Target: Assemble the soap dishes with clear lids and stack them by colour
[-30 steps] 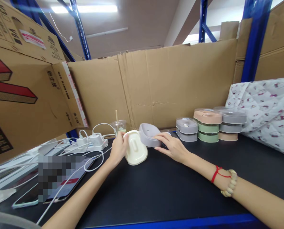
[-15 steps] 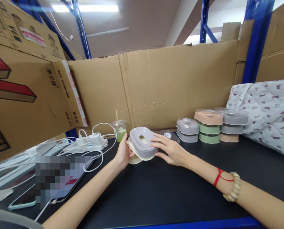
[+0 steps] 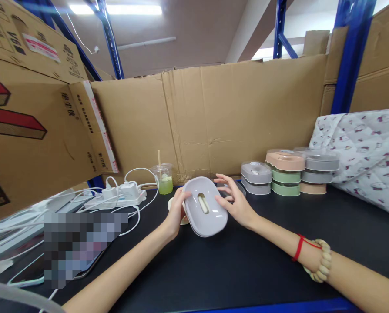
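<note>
- Left hand (image 3: 176, 213): gripping the left edge of the lavender cover (image 3: 210, 221), thumb on the upper face.
- Lavender cover: held tilted above the surface (image 3: 246, 269), broad face turned toward the person; a cream bar (image 3: 202, 204) shows through the central slot.
- Right hand (image 3: 238, 204): open, fingers spread, at the cover's right edge; from where I stand, fingertip contact cannot be confirmed.
- Cream part (image 3: 171, 203): behind the left hand, mostly hidden; whether it touches the cover cannot be determined.
- Clear plastic piece (image 3: 242, 188): behind the right hand, partly hidden.
- Drink cup (image 3: 165, 184): upright beyond the left hand, green liquid inside, straw inserted.
- White power strip (image 3: 116, 201): left of the cup, plugs and cables attached.
- Stacked containers (image 3: 285, 160): three piles at right rear, in lavender, peach, green and grey.
- Cardboard panel (image 3: 246, 108): standing along the rear.
</note>
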Demonstrator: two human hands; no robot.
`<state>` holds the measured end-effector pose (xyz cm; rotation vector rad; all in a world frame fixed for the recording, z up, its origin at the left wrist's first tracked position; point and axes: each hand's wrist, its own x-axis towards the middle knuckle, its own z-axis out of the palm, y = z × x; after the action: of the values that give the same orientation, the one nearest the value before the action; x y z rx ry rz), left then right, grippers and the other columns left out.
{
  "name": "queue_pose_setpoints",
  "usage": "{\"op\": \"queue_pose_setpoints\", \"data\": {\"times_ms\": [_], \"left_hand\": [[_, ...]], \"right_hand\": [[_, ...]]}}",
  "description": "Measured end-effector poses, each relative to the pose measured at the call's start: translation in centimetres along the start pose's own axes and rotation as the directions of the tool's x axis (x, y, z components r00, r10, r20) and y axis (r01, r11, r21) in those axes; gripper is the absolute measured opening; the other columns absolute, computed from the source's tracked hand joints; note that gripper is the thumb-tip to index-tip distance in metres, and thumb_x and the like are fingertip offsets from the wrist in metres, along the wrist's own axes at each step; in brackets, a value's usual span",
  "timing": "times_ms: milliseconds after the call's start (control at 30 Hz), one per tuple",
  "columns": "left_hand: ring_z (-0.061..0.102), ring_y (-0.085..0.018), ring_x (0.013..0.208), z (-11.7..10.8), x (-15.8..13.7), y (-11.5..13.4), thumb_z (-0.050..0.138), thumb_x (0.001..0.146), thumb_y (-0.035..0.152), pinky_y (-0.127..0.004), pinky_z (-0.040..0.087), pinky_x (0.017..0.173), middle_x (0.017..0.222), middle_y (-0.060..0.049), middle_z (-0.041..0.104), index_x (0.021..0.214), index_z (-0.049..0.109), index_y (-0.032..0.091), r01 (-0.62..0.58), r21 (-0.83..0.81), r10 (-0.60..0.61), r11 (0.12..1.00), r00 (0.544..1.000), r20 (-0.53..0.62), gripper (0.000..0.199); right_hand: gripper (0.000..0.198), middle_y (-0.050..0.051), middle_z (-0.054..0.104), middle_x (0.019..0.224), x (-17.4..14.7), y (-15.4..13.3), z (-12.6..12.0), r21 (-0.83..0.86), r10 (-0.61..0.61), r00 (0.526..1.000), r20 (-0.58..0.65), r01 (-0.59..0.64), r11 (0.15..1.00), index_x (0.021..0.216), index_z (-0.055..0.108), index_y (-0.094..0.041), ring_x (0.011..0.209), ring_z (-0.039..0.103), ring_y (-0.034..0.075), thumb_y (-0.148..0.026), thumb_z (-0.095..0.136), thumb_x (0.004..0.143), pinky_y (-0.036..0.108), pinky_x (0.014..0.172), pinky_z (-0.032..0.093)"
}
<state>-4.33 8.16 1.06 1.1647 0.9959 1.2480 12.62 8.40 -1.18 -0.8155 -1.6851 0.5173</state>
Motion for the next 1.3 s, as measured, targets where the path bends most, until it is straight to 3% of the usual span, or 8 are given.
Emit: {"op": "queue_pose_setpoints", "data": {"times_ms": [133, 300, 600, 800, 900, 1000, 1100, 1300], "left_hand": [[0.041, -0.01, 0.051, 0.1, -0.1, -0.9, 0.054, 0.049, 0.042, -0.02, 0.033, 0.047, 0.063, 0.004, 0.045, 0.092, 0.047, 0.018, -0.025, 0.003, 0.024, 1.0, 0.994, 0.104, 0.049], [0.046, -0.01, 0.059, 0.3, -0.4, -1.5, 0.055, 0.052, 0.035, -0.021, 0.039, 0.055, 0.067, 0.004, 0.048, 0.085, 0.048, 0.018, -0.003, -0.096, 0.013, 0.995, 0.994, 0.106, 0.038], [0.058, -0.015, 0.076, 1.0, -1.2, -1.5, 0.069, 0.059, 0.036, -0.023, 0.046, 0.064, 0.089, -0.003, 0.062, 0.102, 0.055, 0.016, 0.046, -0.143, -0.022, 0.989, 0.986, 0.167, 0.05], [0.06, -0.014, 0.068, 1.6, -1.6, -1.8, 0.053, 0.077, 0.017, -0.024, 0.049, 0.062, 0.085, -0.007, 0.065, 0.101, 0.057, 0.011, 0.222, -0.032, -0.212, 0.975, 0.958, 0.192, 0.026], [0.06, -0.012, 0.062, 1.8, -1.9, -1.5, 0.048, 0.081, 0.014, -0.023, 0.05, 0.06, 0.079, -0.006, 0.065, 0.098, 0.057, 0.01, 0.29, -0.063, -0.275, 0.955, 0.945, 0.177, 0.02], [0.059, -0.011, 0.058, 1.9, -2.0, -1.3, 0.047, 0.081, 0.013, -0.02, 0.05, 0.058, 0.074, -0.005, 0.065, 0.095, 0.058, 0.008, 0.346, -0.112, -0.324, 0.931, 0.929, 0.179, 0.018], [0.06, -0.011, 0.056, 1.8, -2.0, -1.3, 0.046, 0.08, 0.012, -0.02, 0.049, 0.057, 0.069, -0.005, 0.064, 0.095, 0.059, 0.007, 0.397, -0.182, -0.359, 0.9, 0.91, 0.209, 0.021], [0.06, -0.013, 0.055, 1.5, -1.6, -1.2, 0.041, 0.082, 0.018, -0.021, 0.049, 0.054, 0.066, -0.005, 0.063, 0.101, 0.058, 0.008, 0.416, -0.268, -0.368, 0.869, 0.905, 0.214, 0.028]], "right_hand": [[0.06, 0.009, 0.059, 0.098, 0.0, -0.2, 0.5, 0.233, 0.273, 0.945, 0.179, -0.31, 0.921, 0.118, 0.042, -0.017, 0.079, 0.059, 0.016, -0.05, 0.056, 0.07, 0.03, 0.071, 0.048], [0.061, 0.001, 0.059, 0.073, -0.1, -1.3, 0.7, 0.365, 0.403, 0.889, 0.22, -0.458, 0.811, 0.107, 0.052, -0.015, 0.061, 0.054, 0.011, -0.05, 0.065, 0.06, 0.022, 0.056, 0.041], [0.061, 0.003, 0.061, 0.076, 0.1, -1.3, 1.1, 0.39, 0.4, 0.917, -0.005, -0.367, 0.845, 0.109, 0.048, -0.014, 0.062, 0.056, 0.012, -0.049, 0.062, 0.062, 0.023, 0.057, 0.044], [0.045, 0.008, 0.062, 0.091, 0.9, 0.3, -1.4, -0.178, 0.163, 0.98, -0.116, -0.182, 0.967, 0.11, 0.055, -0.015, 0.08, 0.06, 0.018, -0.046, 0.038, 0.081, 0.032, 0.068, 0.048], [0.045, 0.011, 0.052, 0.121, 1.4, 1.0, -3.0, -0.55, 0.115, 0.989, -0.088, -0.144, 0.823, 0.122, 0.05, -0.013, 0.11, 0.051, 0.023, -0.031, 0.042, 0.081, 0.04, 0.092, 0.042], [0.061, 0.014, 0.034, 0.138, 1.6, 1.5, -3.9, -0.792, 0.309, 0.951, 0.002, -0.187, 0.581, 0.132, 0.042, -0.013, 0.13, 0.027, 0.032, -0.028, 0.056, 0.075, 0.047, 0.105, 0.026], [0.066, 0.014, 0.033, 0.138, 1.5, 1.4, -4.0, -0.851, 0.461, 0.887, 0.03, -0.219, 0.477, 0.134, 0.041, -0.016, 0.128, 0.031, 0.034, -0.033, 0.061, 0.073, 0.047, 0.102, 0.031], [0.061, 0.013, 0.035, 0.131, 1.1, 0.8, -3.2, -0.788, 0.471, 0.88, -0.07, -0.338, 0.514, 0.127, 0.047, -0.021, 0.106, 0.053, 0.029, -0.034, 0.065, 0.07, 0.04, 0.092, 0.042]]}}
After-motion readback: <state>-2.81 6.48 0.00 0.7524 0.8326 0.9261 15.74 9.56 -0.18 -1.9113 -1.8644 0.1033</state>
